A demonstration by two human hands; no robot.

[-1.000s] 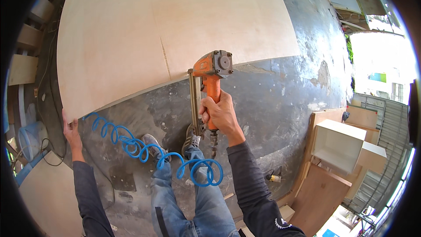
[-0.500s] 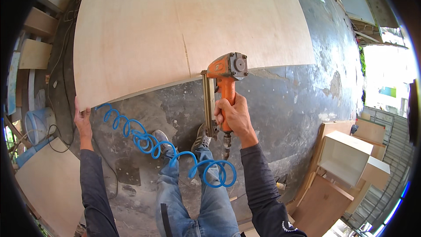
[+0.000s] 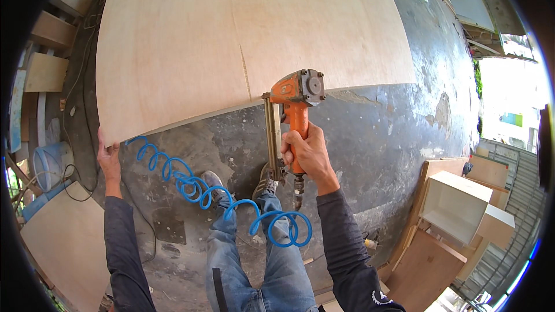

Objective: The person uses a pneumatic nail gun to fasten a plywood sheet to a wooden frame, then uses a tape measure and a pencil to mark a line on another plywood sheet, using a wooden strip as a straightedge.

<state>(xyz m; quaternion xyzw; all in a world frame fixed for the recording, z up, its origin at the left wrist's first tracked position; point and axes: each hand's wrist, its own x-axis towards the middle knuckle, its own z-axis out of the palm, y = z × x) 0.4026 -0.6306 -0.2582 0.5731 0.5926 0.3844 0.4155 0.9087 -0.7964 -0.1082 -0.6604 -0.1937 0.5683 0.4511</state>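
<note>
A large pale plywood sheet fills the upper middle, a dark streak in its grain near the front edge. My left hand holds its near left corner, thumb and fingers on either side. In my right hand is an orange pneumatic nail gun, fingers wrapped round its grip. Its head is at the sheet's front edge, overlapping it in view; whether its nose touches is hidden. A coiled blue air hose loops from under the sheet's corner towards the gun's bottom fitting.
My shoes stand on a worn grey floor. White box cabinets and a brown panel are at the lower right. Another board, a bluish bucket, a dark cable and wooden boxes line the left side.
The nail gun has shifted very slightly left along the sheet's front edge. My left hand stays on the corner.
</note>
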